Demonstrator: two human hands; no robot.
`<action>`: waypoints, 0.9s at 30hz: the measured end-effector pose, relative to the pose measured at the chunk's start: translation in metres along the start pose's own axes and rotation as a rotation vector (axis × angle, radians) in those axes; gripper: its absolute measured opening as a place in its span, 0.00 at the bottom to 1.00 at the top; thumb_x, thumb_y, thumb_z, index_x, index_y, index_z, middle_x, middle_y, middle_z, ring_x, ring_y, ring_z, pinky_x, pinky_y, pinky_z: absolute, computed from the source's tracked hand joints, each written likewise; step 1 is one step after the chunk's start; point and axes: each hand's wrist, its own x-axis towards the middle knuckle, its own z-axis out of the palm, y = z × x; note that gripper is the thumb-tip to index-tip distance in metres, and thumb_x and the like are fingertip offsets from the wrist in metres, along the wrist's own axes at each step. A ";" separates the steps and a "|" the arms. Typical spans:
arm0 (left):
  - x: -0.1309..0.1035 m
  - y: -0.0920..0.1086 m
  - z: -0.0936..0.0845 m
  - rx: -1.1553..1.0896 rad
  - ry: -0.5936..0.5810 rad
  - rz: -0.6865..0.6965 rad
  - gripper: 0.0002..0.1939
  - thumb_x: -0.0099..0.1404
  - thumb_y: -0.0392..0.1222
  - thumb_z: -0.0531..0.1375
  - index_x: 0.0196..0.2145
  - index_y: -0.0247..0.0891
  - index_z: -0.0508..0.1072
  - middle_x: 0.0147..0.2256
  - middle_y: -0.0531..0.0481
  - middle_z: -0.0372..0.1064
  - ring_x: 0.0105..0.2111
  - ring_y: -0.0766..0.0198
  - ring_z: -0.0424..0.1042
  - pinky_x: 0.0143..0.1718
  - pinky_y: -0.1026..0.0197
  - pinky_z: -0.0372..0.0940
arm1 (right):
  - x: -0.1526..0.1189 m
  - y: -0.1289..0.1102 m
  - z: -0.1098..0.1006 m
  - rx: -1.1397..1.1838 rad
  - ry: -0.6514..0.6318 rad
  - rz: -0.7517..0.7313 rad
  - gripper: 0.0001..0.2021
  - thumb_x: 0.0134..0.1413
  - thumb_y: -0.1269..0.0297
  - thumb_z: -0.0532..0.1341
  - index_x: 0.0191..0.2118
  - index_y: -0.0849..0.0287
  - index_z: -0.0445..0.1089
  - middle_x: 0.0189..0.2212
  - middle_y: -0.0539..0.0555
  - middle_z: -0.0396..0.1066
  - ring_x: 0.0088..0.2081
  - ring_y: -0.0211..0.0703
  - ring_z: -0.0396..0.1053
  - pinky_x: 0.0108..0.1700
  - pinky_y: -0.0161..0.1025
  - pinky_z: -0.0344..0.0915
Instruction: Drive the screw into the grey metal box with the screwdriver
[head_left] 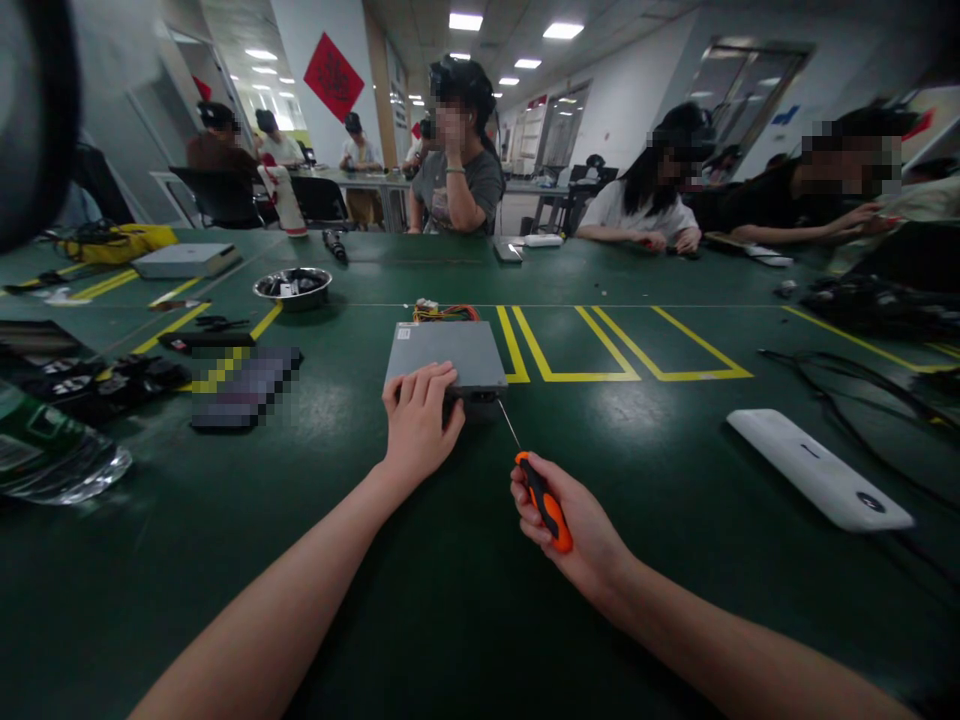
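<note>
A grey metal box [450, 352], with a small label on top and coloured wires [448, 313] behind it, lies on the green table [420, 600]. My left hand [421, 415] rests on its front left part, fingers on the top and thumb at the front face. My right hand [566, 510] is closed around the orange and black handle of a screwdriver [546, 503]. The thin shaft points up and left, its tip at the box's front face near the right corner. Whether the tip touches a screw cannot be made out.
A metal bowl [292, 287] with small parts stands back left; a bottle [52, 450] and a dark blurred object [246, 390] lie at the left. At the right are a white device [817, 468] and black cables. People sit across the table.
</note>
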 end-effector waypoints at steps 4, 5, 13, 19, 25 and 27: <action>0.000 0.000 0.000 0.000 -0.003 -0.003 0.15 0.61 0.39 0.54 0.47 0.42 0.62 0.51 0.47 0.64 0.52 0.55 0.60 0.52 0.48 0.48 | -0.001 0.000 0.000 -0.008 -0.008 -0.002 0.11 0.54 0.60 0.56 0.29 0.63 0.67 0.21 0.49 0.61 0.18 0.27 0.55 0.16 0.26 0.49; 0.000 0.000 0.000 -0.001 -0.002 -0.003 0.15 0.61 0.39 0.54 0.47 0.42 0.62 0.51 0.47 0.64 0.52 0.55 0.60 0.52 0.48 0.48 | -0.001 0.000 0.000 -0.008 -0.008 0.000 0.11 0.54 0.60 0.56 0.29 0.62 0.67 0.21 0.49 0.61 0.18 0.27 0.55 0.16 0.26 0.49; 0.000 0.000 0.000 -0.003 -0.001 -0.002 0.15 0.61 0.39 0.54 0.47 0.42 0.62 0.51 0.47 0.64 0.52 0.55 0.60 0.52 0.48 0.48 | 0.000 0.000 0.000 -0.013 0.001 -0.006 0.11 0.53 0.60 0.57 0.28 0.63 0.66 0.21 0.49 0.61 0.18 0.28 0.55 0.16 0.26 0.49; 0.000 0.000 0.000 0.006 0.006 -0.001 0.15 0.61 0.39 0.54 0.47 0.42 0.62 0.51 0.47 0.64 0.51 0.55 0.60 0.52 0.48 0.48 | 0.001 -0.001 -0.002 -0.014 -0.001 -0.003 0.10 0.53 0.60 0.57 0.29 0.63 0.66 0.21 0.48 0.61 0.18 0.28 0.55 0.16 0.26 0.49; 0.000 0.000 0.001 0.003 0.001 -0.005 0.15 0.61 0.39 0.54 0.47 0.42 0.62 0.51 0.47 0.65 0.51 0.55 0.60 0.52 0.48 0.48 | -0.001 -0.002 0.004 -0.006 0.017 -0.041 0.08 0.43 0.66 0.64 0.27 0.61 0.63 0.21 0.47 0.61 0.19 0.27 0.54 0.16 0.25 0.47; 0.000 0.000 0.000 0.002 -0.002 -0.004 0.16 0.61 0.39 0.54 0.47 0.42 0.62 0.51 0.47 0.65 0.51 0.55 0.60 0.52 0.48 0.48 | -0.001 -0.001 0.003 -0.016 0.027 -0.040 0.09 0.42 0.68 0.65 0.26 0.61 0.63 0.21 0.46 0.60 0.19 0.26 0.54 0.16 0.25 0.47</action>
